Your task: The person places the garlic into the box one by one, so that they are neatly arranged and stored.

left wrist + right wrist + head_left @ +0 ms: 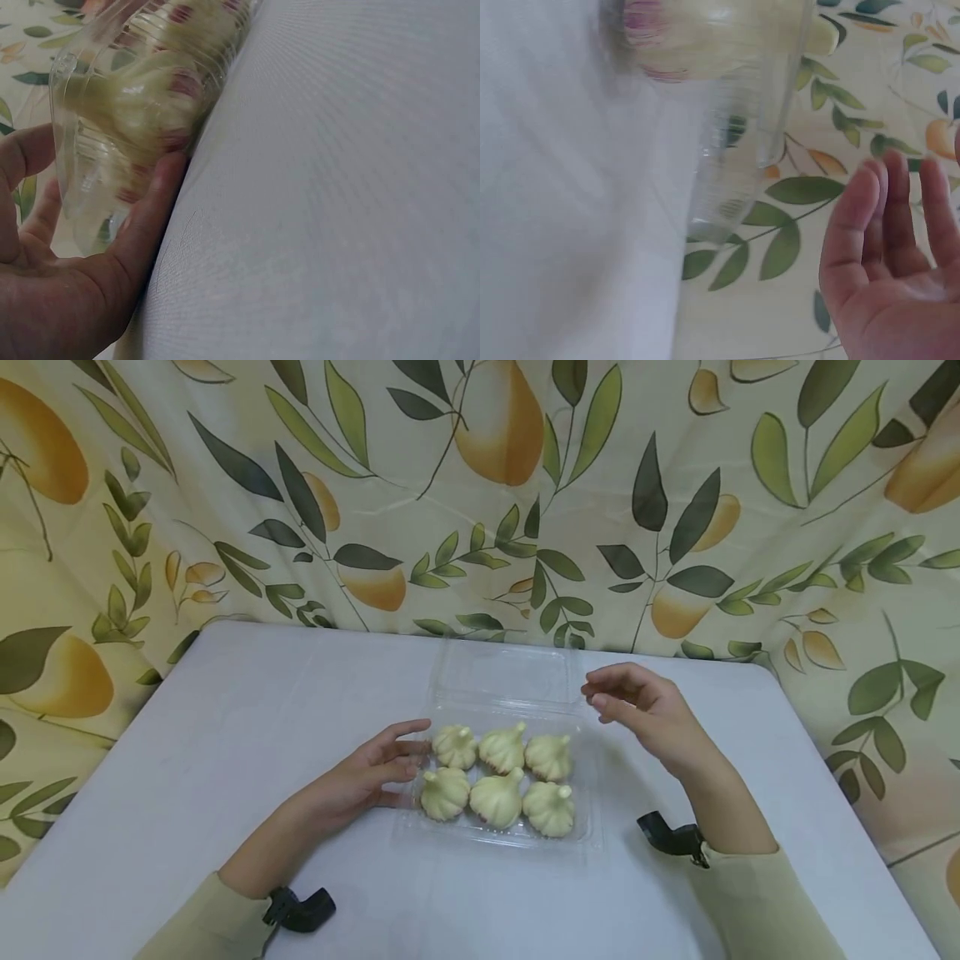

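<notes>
A clear plastic clamshell box [498, 838] lies on the table with its lid [510, 675] folded back away from me. Inside sit several pale garlic bulbs [495, 800] in two rows, stems up. My left hand [360, 774] is at the box's left side, fingers spread and thumb apart. In the left wrist view, its thumb rests low against the box wall, beside a garlic bulb [154, 105] with purple streaks. My right hand [652, 706] hovers right of the lid, fingers loosely bent and holding nothing. The right wrist view shows that hand [900, 277] apart from the box.
A white cloth covers the table [225, 718]. Behind it hangs a curtain [480, 527] printed with fruit and leaves. Each wrist carries a small black camera, one on the left [303, 910] and one on the right [667, 835].
</notes>
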A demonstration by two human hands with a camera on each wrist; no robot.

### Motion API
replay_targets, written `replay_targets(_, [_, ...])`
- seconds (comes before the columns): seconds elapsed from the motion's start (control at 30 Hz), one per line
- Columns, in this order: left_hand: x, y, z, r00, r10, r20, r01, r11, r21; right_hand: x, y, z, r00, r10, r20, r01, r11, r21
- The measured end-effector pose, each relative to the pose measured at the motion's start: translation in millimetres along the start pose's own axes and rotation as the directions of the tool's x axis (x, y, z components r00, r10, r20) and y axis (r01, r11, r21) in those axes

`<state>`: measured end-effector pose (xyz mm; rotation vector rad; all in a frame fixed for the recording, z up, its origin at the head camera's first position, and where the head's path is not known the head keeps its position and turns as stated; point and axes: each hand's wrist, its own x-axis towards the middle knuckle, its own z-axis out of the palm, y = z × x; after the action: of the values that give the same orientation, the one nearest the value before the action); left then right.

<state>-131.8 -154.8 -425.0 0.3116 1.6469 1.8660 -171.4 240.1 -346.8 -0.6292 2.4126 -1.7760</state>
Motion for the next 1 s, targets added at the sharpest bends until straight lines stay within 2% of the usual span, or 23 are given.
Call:
replay_targets(0.1, [2.4,2.9,-0.2,1.000,0.003,-0.007,-0.003,1.000,0.007,4.8,4.9,-6.4,0.989,0.100,-0.111,-0.082,0.984,0.157])
replay_targets(0.2, [4.0,4.1,-0.3,1.000,-0.001,-0.010,0.001,1.000,0.008,8.2,8.5,-9.6,0.959,0.239,-0.154,-0.188,0.940,0.285])
replay_targets(0.33, [3.4,0.9,-0.6,1.000,-0.015,-0.003,0.015,1.000,-0.005,9.5,16.2,-10.4,0.912,0.400,-0.088,-0.317,0.826,0.466])
replay_targets(0.43, [2.3,-2.3,0.1,1.000,-0.020,-0.010,0.020,1.000,-0.012,9.9,23.3,-9.8,0.893,0.449,-0.003,-0.366,0.732,0.576])
replay_targets(0.5, [3.6,-3.6,2.4,1.000,-0.022,-0.009,0.022,1.000,-0.014,8.0,27.0,-11.2,0.887,0.462,0.023,-0.380,0.699,0.606])
replay_targets(0.57, [1.7,-3.8,2.9,1.000,-0.023,-0.015,0.023,1.000,-0.012,10.3,29.0,-10.3,0.887,0.461,0.037,-0.382,0.686,0.619])
replay_targets(0.7, [-0.3,-3.1,4.0,1.000,-0.022,-0.015,0.022,1.000,-0.017,11.5,30.8,-10.2,0.895,0.443,0.039,-0.365,0.681,0.635])
replay_targets(0.8, [-0.3,-2.4,3.2,1.000,-0.017,-0.019,0.016,1.000,-0.020,11.7,32.8,-11.2,0.902,0.428,0.057,-0.356,0.662,0.660])
replay_targets(1.0, [2.1,-3.9,-0.8,1.000,-0.022,-0.011,0.022,1.000,-0.009,12.2,38.1,-13.9,0.894,0.443,0.063,-0.355,0.618,0.702])
